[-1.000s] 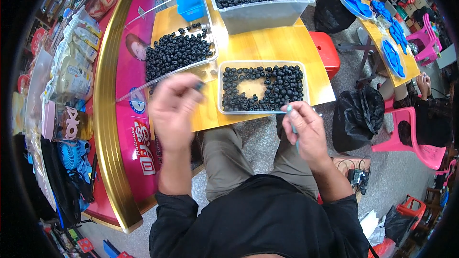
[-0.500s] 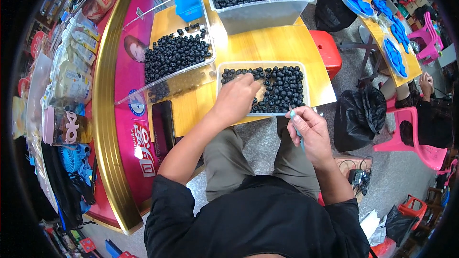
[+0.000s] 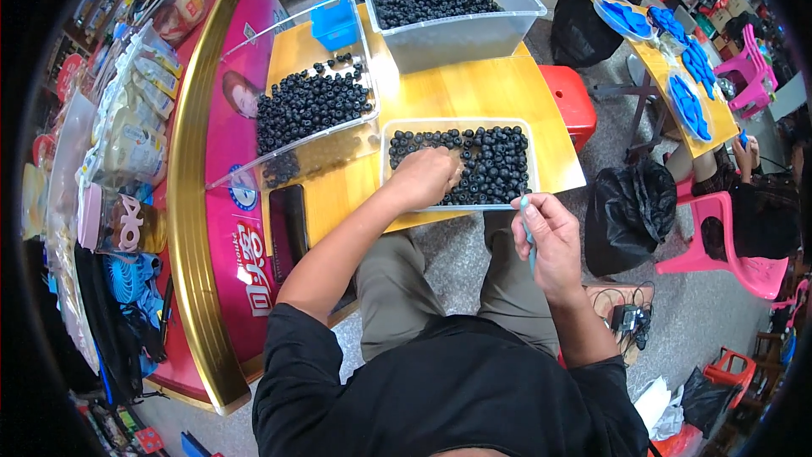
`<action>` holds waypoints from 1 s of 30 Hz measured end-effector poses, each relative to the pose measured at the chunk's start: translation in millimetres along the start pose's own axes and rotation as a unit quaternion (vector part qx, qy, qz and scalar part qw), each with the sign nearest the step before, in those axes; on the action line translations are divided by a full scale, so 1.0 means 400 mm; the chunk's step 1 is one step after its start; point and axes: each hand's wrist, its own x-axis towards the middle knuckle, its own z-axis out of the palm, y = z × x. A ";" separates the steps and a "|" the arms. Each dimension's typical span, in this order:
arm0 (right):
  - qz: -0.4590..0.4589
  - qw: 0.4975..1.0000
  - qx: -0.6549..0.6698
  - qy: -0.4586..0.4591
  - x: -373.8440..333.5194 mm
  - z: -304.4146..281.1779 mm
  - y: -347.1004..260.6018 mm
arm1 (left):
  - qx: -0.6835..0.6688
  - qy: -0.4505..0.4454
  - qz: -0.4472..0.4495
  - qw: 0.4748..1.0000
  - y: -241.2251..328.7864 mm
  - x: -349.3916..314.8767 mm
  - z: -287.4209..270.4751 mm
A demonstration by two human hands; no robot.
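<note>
Down among small, round, black bead-like pieces (image 3: 499,156) reaches my left hand (image 3: 425,177). Its fingers are bent and pinched together, and their tips are hidden, so I cannot tell what they hold. The pieces lie in a shallow clear tray (image 3: 534,152) at the table's near edge. By the tray's near right corner, my right hand (image 3: 551,241) is closed around a slim light-blue tool (image 3: 531,241), held upright like a pen. Its tip is too small to make out.
A large translucent tub (image 3: 457,38) of black pieces stands at the back of the yellow table (image 3: 440,93). Left of it, a clear bin (image 3: 372,89) holds more pieces and a small blue box (image 3: 334,24). A red stool (image 3: 568,106) and black bag (image 3: 634,216) stand right.
My left hand has moved down toward the near side of the tray, deeper into the pieces. My right hand keeps the light-blue tool, now a little more upright.
</note>
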 end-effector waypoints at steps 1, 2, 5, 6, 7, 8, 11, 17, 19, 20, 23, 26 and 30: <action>-0.008 1.000 -0.004 0.002 -0.002 0.003 -0.001 | 0.023 0.042 -0.006 0.999 0.006 -0.002 -0.004; -0.010 1.000 -0.005 0.002 -0.003 0.006 0.000 | 0.024 0.044 -0.005 0.999 0.007 -0.009 -0.011; -0.025 0.999 -0.021 0.005 -0.005 0.010 0.000 | -0.291 0.055 -0.068 0.953 0.029 -0.038 -0.037; -0.026 0.999 -0.031 0.001 -0.005 0.010 -0.001 | -0.508 0.066 -0.076 0.856 0.047 -0.053 -0.040; -0.025 0.999 -0.038 -0.009 -0.006 0.017 -0.002 | -0.693 0.078 -0.084 0.712 0.063 -0.080 -0.043; -0.024 0.999 -0.038 -0.010 -0.009 0.022 -0.006 | -0.745 0.093 -0.056 0.658 0.076 -0.100 -0.028; -0.027 0.996 -0.072 -0.039 -0.021 0.046 -0.018 | -0.811 0.096 -0.081 0.571 0.137 -0.146 -0.012; -0.089 0.988 -0.113 -0.062 -0.034 0.082 -0.016 | -0.865 0.102 -0.012 0.491 0.165 -0.184 0.028; -0.081 0.988 -0.113 -0.063 -0.044 0.081 -0.026 | -0.868 0.110 -0.010 0.484 0.168 -0.189 0.033; -0.073 0.989 -0.112 -0.064 -0.049 0.080 -0.029 | -0.863 0.119 -0.002 0.492 0.169 -0.191 0.035; -0.119 0.978 -0.142 -0.093 -0.059 0.081 -0.018 | -0.850 0.134 0.005 0.509 0.177 -0.197 0.030; -0.118 0.969 -0.186 -0.114 -0.065 0.091 -0.020 | -0.826 0.153 0.003 0.542 0.186 -0.203 0.024; -0.126 0.964 -0.200 -0.121 -0.064 0.096 -0.013 | -0.787 0.182 0.011 0.589 0.192 -0.208 0.019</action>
